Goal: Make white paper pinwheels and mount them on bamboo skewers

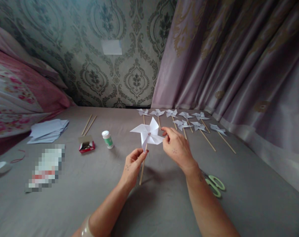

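A white paper pinwheel on a thin wooden stick is held up in the middle of the head view, with a small round pin at its centre. My left hand is closed around the stick just below the paper blades. Close to the right-hand blade is my right hand, its fingers bent and somewhat apart, holding nothing visible. Whether its fingertips touch the blade tip I cannot tell.
Several finished pinwheels lie at the back right. Green-handled scissors rest by my right forearm. To the left are a glue bottle, a small red box, two wooden sticks, stacked paper and a blurred packet.
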A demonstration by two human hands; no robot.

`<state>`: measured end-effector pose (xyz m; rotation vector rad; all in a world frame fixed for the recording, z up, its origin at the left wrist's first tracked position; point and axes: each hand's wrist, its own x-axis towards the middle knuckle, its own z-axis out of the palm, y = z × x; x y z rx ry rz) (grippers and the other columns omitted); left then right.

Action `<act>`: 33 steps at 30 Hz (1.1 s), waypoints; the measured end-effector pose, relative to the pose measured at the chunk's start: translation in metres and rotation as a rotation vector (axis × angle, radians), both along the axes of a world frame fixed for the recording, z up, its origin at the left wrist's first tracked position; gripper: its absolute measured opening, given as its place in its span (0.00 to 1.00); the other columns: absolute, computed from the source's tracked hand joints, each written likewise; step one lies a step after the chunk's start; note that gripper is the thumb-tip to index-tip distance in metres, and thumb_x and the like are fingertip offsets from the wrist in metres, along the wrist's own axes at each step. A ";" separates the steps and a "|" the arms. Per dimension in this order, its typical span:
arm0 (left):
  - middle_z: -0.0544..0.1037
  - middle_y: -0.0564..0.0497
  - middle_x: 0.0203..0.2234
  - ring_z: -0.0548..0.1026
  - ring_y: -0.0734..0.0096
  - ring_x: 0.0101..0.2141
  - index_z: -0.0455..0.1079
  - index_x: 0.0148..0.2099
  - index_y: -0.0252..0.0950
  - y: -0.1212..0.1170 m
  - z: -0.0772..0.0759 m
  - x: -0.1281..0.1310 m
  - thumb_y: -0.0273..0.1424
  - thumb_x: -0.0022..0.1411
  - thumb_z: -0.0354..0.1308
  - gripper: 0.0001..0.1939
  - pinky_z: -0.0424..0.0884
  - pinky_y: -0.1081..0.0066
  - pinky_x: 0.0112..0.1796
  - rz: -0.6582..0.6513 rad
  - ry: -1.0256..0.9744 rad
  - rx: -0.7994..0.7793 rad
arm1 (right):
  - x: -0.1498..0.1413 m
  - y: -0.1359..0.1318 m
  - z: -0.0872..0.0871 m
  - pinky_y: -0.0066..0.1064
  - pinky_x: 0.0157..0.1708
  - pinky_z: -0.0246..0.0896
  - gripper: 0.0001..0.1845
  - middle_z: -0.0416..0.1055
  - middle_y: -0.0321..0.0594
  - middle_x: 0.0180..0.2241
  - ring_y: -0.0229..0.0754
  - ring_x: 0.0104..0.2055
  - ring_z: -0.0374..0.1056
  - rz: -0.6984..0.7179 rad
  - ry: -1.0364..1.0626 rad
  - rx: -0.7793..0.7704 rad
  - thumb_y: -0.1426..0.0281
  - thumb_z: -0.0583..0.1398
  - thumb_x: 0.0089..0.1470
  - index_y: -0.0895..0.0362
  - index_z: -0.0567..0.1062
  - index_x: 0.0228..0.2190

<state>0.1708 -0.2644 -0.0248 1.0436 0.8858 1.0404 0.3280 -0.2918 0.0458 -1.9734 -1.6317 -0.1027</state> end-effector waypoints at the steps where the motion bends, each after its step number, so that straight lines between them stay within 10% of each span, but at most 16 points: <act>1: 0.75 0.52 0.25 0.65 0.75 0.27 0.75 0.30 0.34 0.000 0.000 0.000 0.38 0.48 0.66 0.12 0.58 0.75 0.31 0.006 -0.005 -0.008 | -0.002 -0.004 0.002 0.32 0.38 0.59 0.22 0.75 0.45 0.41 0.46 0.42 0.69 0.005 -0.009 -0.058 0.79 0.50 0.50 0.56 0.74 0.44; 7: 0.73 0.54 0.23 0.64 0.76 0.26 0.76 0.32 0.34 0.002 -0.003 0.000 0.39 0.47 0.67 0.13 0.59 0.75 0.30 0.010 -0.034 -0.027 | -0.007 -0.020 0.016 0.27 0.35 0.60 0.15 0.78 0.35 0.31 0.39 0.34 0.71 0.480 0.240 -0.363 0.76 0.53 0.48 0.53 0.79 0.29; 14: 0.74 0.53 0.24 0.65 0.76 0.26 0.76 0.31 0.34 0.002 -0.005 0.001 0.39 0.46 0.68 0.13 0.59 0.76 0.30 0.007 -0.029 -0.031 | 0.005 -0.008 0.009 0.29 0.35 0.60 0.27 0.78 0.42 0.35 0.42 0.35 0.71 0.000 0.155 -0.096 0.77 0.52 0.48 0.55 0.70 0.51; 20: 0.76 0.51 0.26 0.66 0.75 0.27 0.77 0.32 0.35 0.004 -0.007 0.001 0.40 0.47 0.67 0.14 0.59 0.76 0.31 0.000 -0.020 -0.023 | 0.009 -0.014 0.009 0.26 0.32 0.60 0.15 0.78 0.36 0.29 0.40 0.32 0.71 0.452 0.228 -0.417 0.77 0.53 0.45 0.53 0.79 0.25; 26: 0.76 0.52 0.26 0.65 0.76 0.27 0.77 0.31 0.35 0.003 -0.009 0.001 0.40 0.47 0.67 0.13 0.58 0.76 0.31 -0.004 -0.002 -0.028 | 0.010 -0.008 0.008 0.28 0.33 0.59 0.23 0.78 0.41 0.33 0.41 0.33 0.71 0.067 0.223 -0.109 0.77 0.52 0.47 0.55 0.75 0.44; 30: 0.75 0.53 0.25 0.65 0.77 0.27 0.77 0.32 0.35 0.002 -0.006 0.001 0.39 0.48 0.66 0.13 0.59 0.76 0.31 -0.014 -0.016 -0.020 | 0.008 -0.014 0.008 0.26 0.31 0.58 0.17 0.78 0.37 0.29 0.40 0.32 0.71 0.457 0.200 -0.469 0.78 0.53 0.43 0.53 0.80 0.30; 33: 0.74 0.53 0.23 0.65 0.77 0.26 0.76 0.31 0.34 0.002 -0.004 0.001 0.39 0.47 0.67 0.13 0.59 0.76 0.31 -0.010 -0.033 -0.030 | 0.006 -0.014 0.011 0.25 0.29 0.58 0.17 0.77 0.35 0.28 0.37 0.28 0.70 0.483 0.324 -0.364 0.75 0.52 0.46 0.53 0.80 0.31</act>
